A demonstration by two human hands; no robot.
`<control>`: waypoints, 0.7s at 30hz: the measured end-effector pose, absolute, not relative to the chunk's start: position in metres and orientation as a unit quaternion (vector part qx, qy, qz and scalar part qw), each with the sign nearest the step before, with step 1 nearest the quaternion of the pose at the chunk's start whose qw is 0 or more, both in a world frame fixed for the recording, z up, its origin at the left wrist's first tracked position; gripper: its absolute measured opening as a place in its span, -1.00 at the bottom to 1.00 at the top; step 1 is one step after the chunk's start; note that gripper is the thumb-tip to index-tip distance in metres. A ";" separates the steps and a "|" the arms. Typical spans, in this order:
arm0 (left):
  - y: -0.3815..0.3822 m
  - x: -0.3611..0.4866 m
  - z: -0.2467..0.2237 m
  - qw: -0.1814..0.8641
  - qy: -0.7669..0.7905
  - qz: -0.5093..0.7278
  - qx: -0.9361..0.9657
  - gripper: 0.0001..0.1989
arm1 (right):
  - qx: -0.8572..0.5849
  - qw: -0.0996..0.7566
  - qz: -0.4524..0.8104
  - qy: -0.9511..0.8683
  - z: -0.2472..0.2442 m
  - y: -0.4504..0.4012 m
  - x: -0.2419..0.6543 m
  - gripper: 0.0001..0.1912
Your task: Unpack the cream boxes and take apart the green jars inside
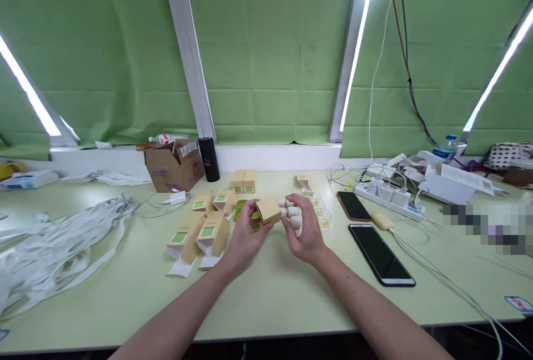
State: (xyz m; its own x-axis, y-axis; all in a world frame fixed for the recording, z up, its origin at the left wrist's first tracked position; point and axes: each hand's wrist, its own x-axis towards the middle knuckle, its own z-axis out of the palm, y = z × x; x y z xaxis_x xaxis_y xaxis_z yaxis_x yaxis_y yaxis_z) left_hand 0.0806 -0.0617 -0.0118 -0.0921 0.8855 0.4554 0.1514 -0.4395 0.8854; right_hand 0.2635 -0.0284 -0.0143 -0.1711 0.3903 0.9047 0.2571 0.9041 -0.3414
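Between the thumb and fingers of my left hand (249, 233) is a small tan box (268, 210), tilted above the table. My right hand (306, 230) is just right of it, thumb and fingers apart around several small white cylindrical pieces (293, 211); whether it touches them is unclear. Partly hidden behind my left hand are green pieces (240, 208). Several open tan boxes with green labels (213, 231) lie to the left, white flaps out. Two closed tan boxes (244, 181) stand farther back. Clear cups with yellow centres (323, 216) sit right of my right hand.
White straps (75, 238) are heaped at the left. A cardboard box (175, 165) and black bottle (209, 159) stand at the back. To the right are two phones (381, 254), (353, 206) beside a power strip (390, 200) with tangled cables. One opened tan box (305, 184) lies behind my right hand.
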 end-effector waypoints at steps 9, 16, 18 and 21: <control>-0.059 0.074 -0.019 0.009 0.407 0.569 0.715 -0.57 | -0.221 0.582 0.030 -0.782 -0.010 -0.044 0.252 -0.33; -0.061 0.074 -0.018 -0.117 0.384 0.526 0.750 -0.62 | -0.232 0.556 -0.019 -0.798 -0.008 -0.049 0.251 -0.44; -0.061 0.074 -0.018 -0.131 0.385 0.519 0.752 -0.63 | -0.240 0.546 -0.031 -0.802 -0.008 -0.051 0.250 -0.46; -0.061 0.074 -0.017 -0.143 0.394 0.505 0.754 -0.64 | -0.250 0.534 -0.047 -0.806 -0.009 -0.051 0.249 -0.48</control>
State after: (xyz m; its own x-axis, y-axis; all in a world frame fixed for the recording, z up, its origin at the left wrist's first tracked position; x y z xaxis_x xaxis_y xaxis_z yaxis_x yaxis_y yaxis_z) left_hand 0.0738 -0.0615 -0.0174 0.1796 0.4489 0.8753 0.7388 -0.6491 0.1813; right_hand 0.2490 -0.0511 -0.0094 -0.3051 0.3539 0.8841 0.4538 0.8702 -0.1918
